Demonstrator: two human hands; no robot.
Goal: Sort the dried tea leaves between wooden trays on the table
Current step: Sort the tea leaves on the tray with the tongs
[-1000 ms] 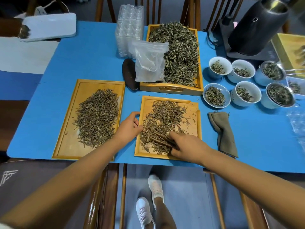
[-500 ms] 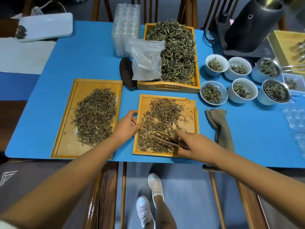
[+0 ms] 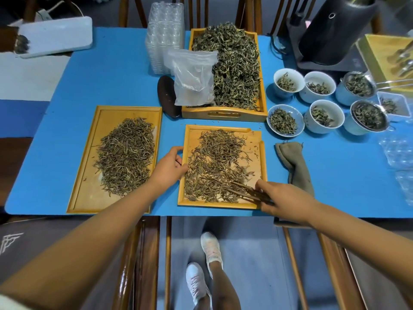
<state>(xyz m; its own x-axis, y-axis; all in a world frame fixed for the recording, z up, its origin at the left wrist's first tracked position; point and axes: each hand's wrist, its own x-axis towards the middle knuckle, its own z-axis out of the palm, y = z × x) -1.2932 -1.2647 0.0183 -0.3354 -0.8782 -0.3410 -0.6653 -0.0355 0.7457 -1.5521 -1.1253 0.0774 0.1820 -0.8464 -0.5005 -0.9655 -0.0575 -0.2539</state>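
A small wooden tray (image 3: 257,136) in front of me holds loose dried tea leaves (image 3: 214,162). To its left lies a longer wooden tray (image 3: 89,198) with a heap of thin brown tea leaves (image 3: 126,155). My left hand (image 3: 169,167) grips the small tray's left rim. My right hand (image 3: 281,196) holds dark wooden tweezers (image 3: 243,191) whose tips rest in the leaves at the tray's near right corner. A deeper tray (image 3: 223,114) piled with greener leaves (image 3: 234,66) stands behind.
A clear plastic bag (image 3: 193,78) leans on the deep tray beside a dark scoop (image 3: 167,97) and stacked clear blister packs (image 3: 165,34). Several bowls (image 3: 286,118) of tea, a folded grey cloth (image 3: 295,166) and a black machine (image 3: 335,30) occupy the right side.
My right hand with the tweezers has drawn back to the right, toward the tray's near right corner. My left hand stays on the tray's left rim.
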